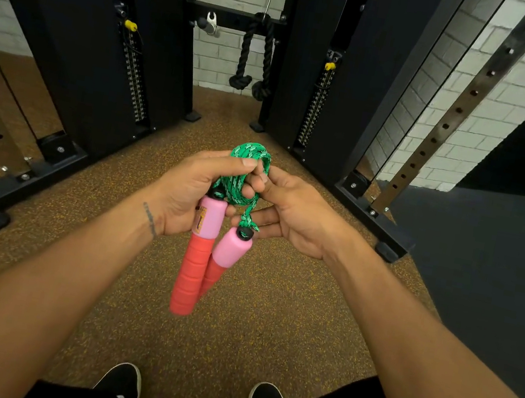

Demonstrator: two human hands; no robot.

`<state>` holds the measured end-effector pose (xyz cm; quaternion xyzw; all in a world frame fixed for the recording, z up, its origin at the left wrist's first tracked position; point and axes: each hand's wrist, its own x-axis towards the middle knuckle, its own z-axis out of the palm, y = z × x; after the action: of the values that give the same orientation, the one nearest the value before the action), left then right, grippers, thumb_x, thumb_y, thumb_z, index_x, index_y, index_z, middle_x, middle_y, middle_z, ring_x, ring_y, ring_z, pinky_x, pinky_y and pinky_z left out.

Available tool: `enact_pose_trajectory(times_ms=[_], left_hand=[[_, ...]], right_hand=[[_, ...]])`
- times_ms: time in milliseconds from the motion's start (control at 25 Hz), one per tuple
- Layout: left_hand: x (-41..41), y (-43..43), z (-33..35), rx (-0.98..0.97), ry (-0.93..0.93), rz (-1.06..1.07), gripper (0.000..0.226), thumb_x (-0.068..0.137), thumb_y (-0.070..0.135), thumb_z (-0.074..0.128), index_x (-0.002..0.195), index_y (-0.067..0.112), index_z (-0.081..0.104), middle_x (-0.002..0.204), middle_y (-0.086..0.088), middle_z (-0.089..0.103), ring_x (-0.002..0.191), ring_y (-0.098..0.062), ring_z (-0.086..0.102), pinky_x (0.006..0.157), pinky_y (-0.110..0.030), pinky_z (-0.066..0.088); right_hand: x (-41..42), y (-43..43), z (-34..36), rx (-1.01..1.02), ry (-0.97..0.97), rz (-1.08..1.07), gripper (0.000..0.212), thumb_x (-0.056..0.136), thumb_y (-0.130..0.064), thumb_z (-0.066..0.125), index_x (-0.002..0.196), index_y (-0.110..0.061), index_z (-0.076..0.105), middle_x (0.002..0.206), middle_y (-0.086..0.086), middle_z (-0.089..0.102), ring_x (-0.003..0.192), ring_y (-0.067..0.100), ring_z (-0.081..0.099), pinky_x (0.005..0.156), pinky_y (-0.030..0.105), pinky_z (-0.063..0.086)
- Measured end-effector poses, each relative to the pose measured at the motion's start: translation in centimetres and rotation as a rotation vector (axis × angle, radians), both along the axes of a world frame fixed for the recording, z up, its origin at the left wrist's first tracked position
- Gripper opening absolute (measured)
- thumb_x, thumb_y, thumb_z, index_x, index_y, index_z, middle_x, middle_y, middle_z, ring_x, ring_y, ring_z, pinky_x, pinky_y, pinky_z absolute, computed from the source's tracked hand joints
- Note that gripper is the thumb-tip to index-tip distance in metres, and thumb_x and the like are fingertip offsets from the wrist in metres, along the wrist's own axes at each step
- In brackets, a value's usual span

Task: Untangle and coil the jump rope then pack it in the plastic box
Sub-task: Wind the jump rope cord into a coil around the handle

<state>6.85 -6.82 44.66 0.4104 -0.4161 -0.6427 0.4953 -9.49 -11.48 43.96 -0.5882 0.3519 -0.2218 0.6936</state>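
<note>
Speckled gym flooring lies below. Left hand [193, 190] clasps the green jump rope [246, 175] bundle above its dangling handles [200, 251]; right hand [290, 212] pinches the loops. Loosened, the coil could spring apart. No box shows.

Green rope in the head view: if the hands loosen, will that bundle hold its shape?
Probably not. The green rope looks thin, braided and floppy, bunched only by the left hand and right hand. The handles already dangle freely, so their weight would likely drag loops open.
</note>
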Motion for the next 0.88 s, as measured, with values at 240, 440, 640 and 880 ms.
enact_pose_trajectory(times_ms=[240,440,640,880], left_hand=[[-0.3,0.1,0.3,0.034,-0.115,0.076,0.012,0.089,0.022,0.063,0.083,0.015,0.071,0.082,-0.002,0.073,0.066,-0.006,0.063,0.047,-0.019,0.046],[-1.1,0.0,0.9,0.094,-0.145,0.16,0.018,0.087,0.027,0.069,0.091,0.01,0.07,0.079,-0.003,0.072,0.063,-0.006,0.06,0.046,-0.018,0.046],[-1.7,-0.3,0.4,0.137,-0.231,0.284,0.021,0.079,0.026,0.08,0.086,0.009,0.072,0.073,-0.004,0.066,0.054,-0.008,0.055,0.042,-0.019,0.044],[-1.3,-0.9,0.0,0.134,-0.2,0.338,0.021,0.078,0.025,0.081,0.088,0.01,0.072,0.073,-0.003,0.066,0.055,-0.01,0.054,0.044,-0.02,0.043]], right_hand=[[0.4,0.2,0.1,-0.039,0.047,0.002,0.021,0.107,-0.021,0.044,0.097,-0.033,0.057,0.094,-0.006,0.069,0.071,0.022,0.074,0.053,0.024,0.058],[1.2,0.1,-0.3,-0.1,0.153,-0.068,0.029,0.103,-0.008,0.034,0.092,-0.027,0.054,0.095,0.007,0.059,0.079,0.029,0.062,0.045,0.019,0.05],[1.6,0.1,-0.5,-0.113,0.212,-0.092,0.03,0.105,-0.011,0.036,0.088,-0.028,0.054,0.089,0.003,0.061,0.082,0.028,0.062,0.047,0.022,0.05],[1.7,0.0,-0.5,-0.147,0.195,-0.108,0.022,0.107,-0.023,0.042,0.092,-0.029,0.056,0.092,0.003,0.067,0.07,0.019,0.064,0.049,0.022,0.05]])
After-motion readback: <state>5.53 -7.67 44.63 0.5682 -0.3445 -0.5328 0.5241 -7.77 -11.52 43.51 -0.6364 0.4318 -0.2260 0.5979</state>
